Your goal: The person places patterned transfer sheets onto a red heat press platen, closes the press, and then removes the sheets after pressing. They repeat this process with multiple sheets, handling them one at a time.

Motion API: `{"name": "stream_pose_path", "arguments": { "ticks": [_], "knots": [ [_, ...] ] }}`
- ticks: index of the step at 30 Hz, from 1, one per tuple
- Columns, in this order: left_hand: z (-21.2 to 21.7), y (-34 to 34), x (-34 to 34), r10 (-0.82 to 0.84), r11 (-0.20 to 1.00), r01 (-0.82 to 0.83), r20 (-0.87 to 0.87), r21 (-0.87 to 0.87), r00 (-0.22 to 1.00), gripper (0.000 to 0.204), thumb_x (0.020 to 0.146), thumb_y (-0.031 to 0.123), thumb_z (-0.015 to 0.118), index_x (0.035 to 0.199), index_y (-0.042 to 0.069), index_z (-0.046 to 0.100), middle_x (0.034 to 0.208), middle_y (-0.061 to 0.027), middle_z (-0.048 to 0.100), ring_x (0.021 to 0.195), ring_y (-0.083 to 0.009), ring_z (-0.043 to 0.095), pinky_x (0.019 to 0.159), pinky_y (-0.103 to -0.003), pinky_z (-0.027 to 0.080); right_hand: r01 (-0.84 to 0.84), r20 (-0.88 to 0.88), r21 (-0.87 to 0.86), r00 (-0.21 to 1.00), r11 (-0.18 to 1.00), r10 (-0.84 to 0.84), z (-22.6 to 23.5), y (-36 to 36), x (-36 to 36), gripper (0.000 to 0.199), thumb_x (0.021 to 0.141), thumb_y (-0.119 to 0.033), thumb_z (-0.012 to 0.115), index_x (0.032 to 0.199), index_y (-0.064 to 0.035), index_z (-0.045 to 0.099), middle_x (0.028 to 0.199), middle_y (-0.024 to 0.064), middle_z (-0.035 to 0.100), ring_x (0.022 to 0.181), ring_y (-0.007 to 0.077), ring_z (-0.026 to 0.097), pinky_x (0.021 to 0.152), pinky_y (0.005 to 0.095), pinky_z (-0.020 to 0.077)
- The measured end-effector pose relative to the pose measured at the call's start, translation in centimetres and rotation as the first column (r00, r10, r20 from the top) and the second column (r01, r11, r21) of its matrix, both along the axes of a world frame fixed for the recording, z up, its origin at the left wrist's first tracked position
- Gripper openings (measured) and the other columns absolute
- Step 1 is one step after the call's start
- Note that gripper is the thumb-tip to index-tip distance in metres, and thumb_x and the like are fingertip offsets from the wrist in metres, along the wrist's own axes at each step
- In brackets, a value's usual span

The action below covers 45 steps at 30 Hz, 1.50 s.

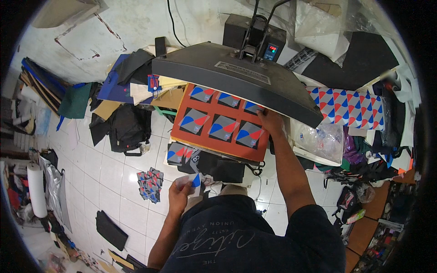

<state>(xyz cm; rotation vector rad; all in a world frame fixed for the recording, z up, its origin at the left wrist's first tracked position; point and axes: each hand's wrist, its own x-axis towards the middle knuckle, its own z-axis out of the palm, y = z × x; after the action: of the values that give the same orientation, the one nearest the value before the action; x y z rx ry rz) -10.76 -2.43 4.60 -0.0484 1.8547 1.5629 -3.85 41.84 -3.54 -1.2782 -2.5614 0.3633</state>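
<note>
Right hand (269, 119) reaching under the raised heat press platen (232, 75), fingertips pinching a grey patch (253, 108) on the red pad (182, 119), left hand (180, 193) below it gripping a small patch (193, 181)

We note the raised black upper plate of the heat press (232, 75) overhanging the far half of the orange-red lower platen (182, 116), leaving only a low slot there, already occupied by the right hand (269, 120). The platen's near edge lies open from above, though grey printed squares (223, 127) cover most of it. To the left, bare white floor tiles (109, 173) give room between the black backpack (129, 128) and a small pile of printed patches (150, 184).
</note>
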Motion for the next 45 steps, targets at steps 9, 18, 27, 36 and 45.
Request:
{"name": "stream_pose_path", "arguments": {
  "ticks": [9, 18, 27, 36, 45],
  "knots": [
    [-0.3, -0.4, -0.1, -0.028, 1.0, 0.028, -0.003, -0.013, 1.0, 0.024, 0.089, 0.009, 0.064, 0.11, -0.003, 0.059, 0.092, -0.011, 0.067, 0.075, -0.0177, 0.066, 0.067, -0.03, 0.055, 0.04, -0.017, 0.103, 0.999, 0.994, -0.038, 0.3, -0.4, -0.5, 0.055, 0.081, -0.05, 0.063, 0.119, -0.01, 0.057, 0.106, 0.0141, 0.067, 0.101, 0.0351, 0.063, 0.086, 0.0446, 0.0493],
    [-1.0, -0.7, -0.1, -0.02, 0.999, 0.02, 0.005, 0.045, 1.0, 0.027, 0.089, 0.006, 0.064, 0.113, -0.004, 0.057, 0.092, -0.0121, 0.066, 0.075, -0.0169, 0.065, 0.068, -0.028, 0.055, 0.035, -0.062, 0.028, 0.998, 0.999, -0.034, 0.2, -0.4, -0.4, 0.046, 0.081, -0.045, 0.066, 0.11, -0.0089, 0.061, 0.099, 0.013, 0.068, 0.093, 0.0345, 0.065, 0.08, 0.0444, 0.0514],
    [-1.3, -0.9, -0.3, -0.032, 0.997, 0.034, -0.019, 0.065, 0.999, 0.026, 0.089, 0.008, 0.064, 0.111, -0.004, 0.058, 0.09, -0.0109, 0.066, 0.074, -0.0162, 0.064, 0.067, -0.028, 0.055, -0.094, -0.118, 0.074, 0.988, 0.993, 0.103, 0.4, 0.5, 1.2, 0.048, 0.082, -0.044, 0.066, 0.118, -0.0125, 0.061, 0.109, 0.0133, 0.066, 0.104, 0.0338, 0.061, 0.09, 0.0425, 0.0466],
    [-1.1, -0.5, -0.2, -0.047, 0.998, 0.048, -0.017, 0.043, 0.999, 0.024, 0.09, 0.008, 0.063, 0.111, -0.003, 0.059, 0.089, -0.0103, 0.066, 0.075, -0.0159, 0.064, 0.067, -0.028, 0.055, 0.013, -0.13, 0.281, 0.991, 0.959, 0.025, 1.4, -0.9, 0.7, 0.048, 0.081, -0.05, 0.064, 0.109, -0.0105, 0.062, 0.106, 0.0176, 0.065, 0.094, 0.0382, 0.065, 0.079, 0.0459, 0.0526],
    [-1.0, -0.8, -0.3, -0.073, 0.997, 0.073, -0.013, -0.029, 0.997, 0.024, 0.09, 0.009, 0.064, 0.111, -0.002, 0.059, 0.091, -0.0104, 0.066, 0.075, -0.0151, 0.064, 0.067, -0.028, 0.055, -0.003, -0.046, 0.131, 0.999, 0.991, 0.009, 0.7, -0.9, 1.0, 0.042, 0.083, -0.048, 0.062, 0.106, -0.0125, 0.063, 0.095, 0.0112, 0.069, 0.091, 0.0343, 0.066, 0.081, 0.0453, 0.0519]
  ]
}}
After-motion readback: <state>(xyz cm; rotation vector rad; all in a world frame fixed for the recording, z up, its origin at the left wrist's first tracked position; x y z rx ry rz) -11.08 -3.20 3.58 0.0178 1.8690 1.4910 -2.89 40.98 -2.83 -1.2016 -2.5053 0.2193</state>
